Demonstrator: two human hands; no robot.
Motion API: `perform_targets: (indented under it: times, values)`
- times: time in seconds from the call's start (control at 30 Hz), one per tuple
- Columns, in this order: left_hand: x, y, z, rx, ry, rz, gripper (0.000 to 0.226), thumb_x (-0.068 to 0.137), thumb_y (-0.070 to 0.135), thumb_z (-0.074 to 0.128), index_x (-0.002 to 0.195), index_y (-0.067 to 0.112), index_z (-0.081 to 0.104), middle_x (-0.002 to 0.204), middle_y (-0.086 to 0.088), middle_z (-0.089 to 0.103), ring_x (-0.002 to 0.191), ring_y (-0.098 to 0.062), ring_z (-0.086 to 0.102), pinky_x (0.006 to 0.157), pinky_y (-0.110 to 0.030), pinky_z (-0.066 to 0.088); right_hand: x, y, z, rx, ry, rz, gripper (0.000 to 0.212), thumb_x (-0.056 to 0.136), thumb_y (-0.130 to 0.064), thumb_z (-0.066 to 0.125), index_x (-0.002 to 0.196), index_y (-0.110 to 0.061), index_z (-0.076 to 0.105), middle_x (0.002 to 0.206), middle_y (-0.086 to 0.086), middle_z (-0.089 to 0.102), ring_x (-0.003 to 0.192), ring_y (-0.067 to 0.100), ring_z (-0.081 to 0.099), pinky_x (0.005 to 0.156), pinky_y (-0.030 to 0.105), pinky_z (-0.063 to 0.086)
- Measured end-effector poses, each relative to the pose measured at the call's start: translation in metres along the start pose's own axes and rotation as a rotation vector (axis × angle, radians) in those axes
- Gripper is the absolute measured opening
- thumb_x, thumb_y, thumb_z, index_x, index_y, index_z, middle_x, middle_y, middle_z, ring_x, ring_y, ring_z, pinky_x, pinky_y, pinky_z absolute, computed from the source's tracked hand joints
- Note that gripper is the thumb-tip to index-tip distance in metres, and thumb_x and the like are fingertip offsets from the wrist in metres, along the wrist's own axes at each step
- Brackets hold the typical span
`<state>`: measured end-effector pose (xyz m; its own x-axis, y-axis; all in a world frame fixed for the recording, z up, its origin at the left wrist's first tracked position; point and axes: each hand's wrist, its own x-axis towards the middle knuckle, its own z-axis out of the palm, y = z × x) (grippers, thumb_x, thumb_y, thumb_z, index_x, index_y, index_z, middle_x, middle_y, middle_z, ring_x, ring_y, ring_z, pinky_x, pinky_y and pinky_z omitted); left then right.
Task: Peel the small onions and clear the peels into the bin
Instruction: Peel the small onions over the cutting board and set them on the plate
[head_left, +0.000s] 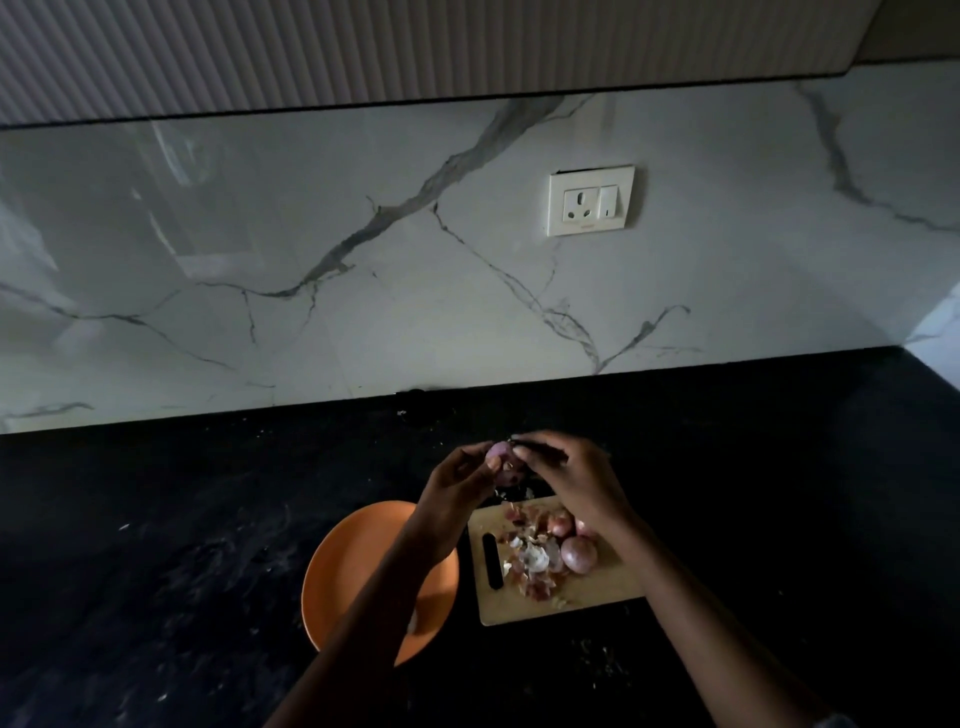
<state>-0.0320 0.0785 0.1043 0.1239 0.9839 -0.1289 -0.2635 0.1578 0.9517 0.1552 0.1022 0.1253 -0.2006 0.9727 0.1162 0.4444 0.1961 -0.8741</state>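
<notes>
Darkness covers most of the black counter, so its front edge is hard to make out. Both forearms are cut off by the bottom of the head view. The left hand holds a small onion between curled fingers, raised above the counter behind the wooden cutting board. The right hand touches the onion from the right and seems to hold a thin dark thing, perhaps a knife; I cannot tell surely. On the board lie loose peels and two more onions, one partly hidden by the right wrist. An orange plate sits just left of the board, half covered by the left arm. Between the hands and the marble wall the counter looks open.
</notes>
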Motion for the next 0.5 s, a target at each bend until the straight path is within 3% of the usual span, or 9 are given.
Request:
perform_targets:
  times: [0.2,0.33,0.5]
  values:
    - [0.0028,-0.0002,0.0088,0.095,0.091,0.047,0.030,0.093,0.013,0.062,0.120,0.000,0.062,0.115,-0.025,0.067,0.102,-0.031,0.065,0.086,-0.033,0.055,-0.0013,0.0076,0.0070,-0.043,0.123,0.043,0.015,0.094,-0.027,0.069,0.104,-0.018,0.076,0.096,-0.008,0.075,0.087,-0.001,0.068,0.074,0.009,0.050]
    - [0.0016,0.0018,0.0070,0.102,0.076,0.077,0.036,0.089,0.018,0.064,0.121,0.000,0.064,0.118,-0.018,0.070,0.109,-0.029,0.066,0.095,-0.043,0.051,-0.0055,0.0049,0.0079,-0.024,0.143,0.056,0.010,0.090,-0.020,0.073,0.099,-0.017,0.076,0.091,-0.007,0.075,0.085,0.002,0.070,0.072,0.014,0.054]
    - [0.0035,-0.0012,0.0065,0.100,0.059,0.092,0.035,0.097,0.015,0.058,0.129,0.000,0.060,0.123,-0.016,0.068,0.117,-0.034,0.064,0.100,-0.046,0.050,-0.0074,-0.0023,0.0096,-0.065,0.180,0.025,0.007,0.086,-0.013,0.076,0.092,-0.014,0.072,0.084,-0.008,0.071,0.075,-0.004,0.064,0.064,0.004,0.046]
